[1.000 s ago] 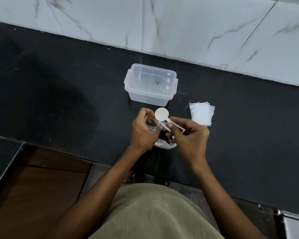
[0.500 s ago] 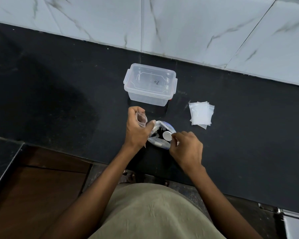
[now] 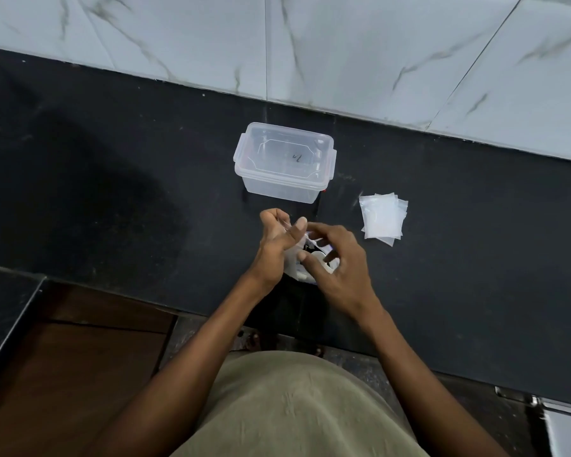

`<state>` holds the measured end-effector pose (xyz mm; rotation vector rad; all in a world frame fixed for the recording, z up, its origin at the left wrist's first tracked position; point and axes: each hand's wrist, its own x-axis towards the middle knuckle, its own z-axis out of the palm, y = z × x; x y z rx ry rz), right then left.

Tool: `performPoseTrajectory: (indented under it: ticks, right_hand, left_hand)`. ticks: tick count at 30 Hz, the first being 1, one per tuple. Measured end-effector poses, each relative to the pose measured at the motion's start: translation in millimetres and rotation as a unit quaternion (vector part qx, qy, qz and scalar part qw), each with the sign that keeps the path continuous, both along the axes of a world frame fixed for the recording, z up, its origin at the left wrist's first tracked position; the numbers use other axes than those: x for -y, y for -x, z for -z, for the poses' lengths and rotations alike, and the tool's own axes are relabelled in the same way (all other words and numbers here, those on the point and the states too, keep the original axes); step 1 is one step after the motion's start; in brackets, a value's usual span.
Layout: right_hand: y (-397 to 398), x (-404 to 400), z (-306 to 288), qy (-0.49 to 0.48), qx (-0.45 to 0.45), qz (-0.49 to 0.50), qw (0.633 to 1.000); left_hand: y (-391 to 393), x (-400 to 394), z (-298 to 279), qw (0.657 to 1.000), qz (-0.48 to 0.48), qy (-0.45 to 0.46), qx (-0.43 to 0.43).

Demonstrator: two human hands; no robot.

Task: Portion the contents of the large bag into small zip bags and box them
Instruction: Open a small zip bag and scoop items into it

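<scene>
Your left hand (image 3: 274, 240) pinches a small clear zip bag (image 3: 285, 225), hard to make out against the dark counter (image 3: 112, 192). Your right hand (image 3: 338, 262) covers the large bag (image 3: 297, 263) beneath, fingers curled; what they grip, I cannot tell. The box (image 3: 284, 161) sits behind, lid on, spare bags (image 3: 381, 219) right.

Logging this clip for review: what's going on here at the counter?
A person stands at a black counter. The left hand pinches a small clear zip bag, while the right hand reaches into the large bag beneath both hands. The lidded clear box sits behind, and a stack of empty zip bags lies to its right.
</scene>
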<state>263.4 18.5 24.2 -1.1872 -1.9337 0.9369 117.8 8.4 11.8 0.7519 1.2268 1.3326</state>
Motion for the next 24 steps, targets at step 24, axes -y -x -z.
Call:
performPoseTrajectory:
  ticks: [24]
  right_hand:
    - [-23, -33, 11, 0.266, -0.199, 0.147, 0.932]
  left_hand:
    - [8, 11, 13, 0.987, -0.079, -0.001, -0.138]
